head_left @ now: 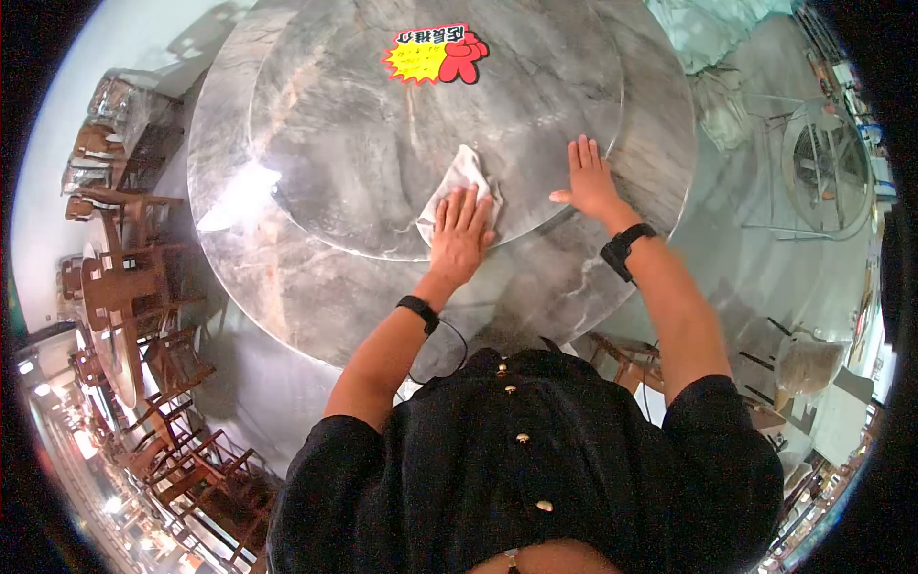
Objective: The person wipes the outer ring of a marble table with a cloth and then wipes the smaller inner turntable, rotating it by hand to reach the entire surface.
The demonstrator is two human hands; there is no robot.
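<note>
left hand (459,237) flat, fingers spread, pressing a crumpled white cloth (459,182) onto the near edge of the round raised turntable (382,124). right hand (590,182) open, palm down, holding nothing, on the turntable rim. round grey marble table (287,277), veined and glossy. red-yellow sticker (437,55) far side.

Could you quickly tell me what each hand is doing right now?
Left hand: open, flat, pressing a white cloth onto the turntable.
Right hand: open, flat on the turntable, holding nothing.
</note>
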